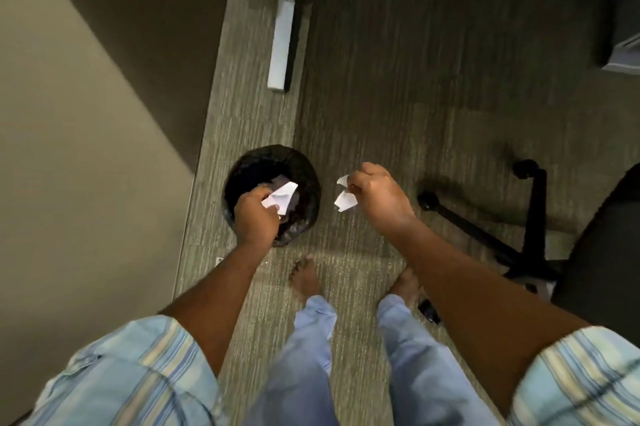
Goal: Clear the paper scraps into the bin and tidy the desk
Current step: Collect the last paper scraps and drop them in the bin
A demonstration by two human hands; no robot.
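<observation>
A round black bin (304, 176) lined with a dark bag stands on the carpet below me. My left hand (256, 217) hovers over its opening and grips white paper scraps (282, 198). My right hand (377, 198) is to the right of the bin, above the carpet, and pinches other white paper scraps (344, 198) between its fingers. Both hands are closed on paper. The desk top is out of view.
A beige wall (86, 165) runs along the left. A white desk leg (282, 34) stands on the carpet beyond the bin. A black office chair base with castors (512, 238) sits at the right. My bare feet (306, 278) stand just behind the bin.
</observation>
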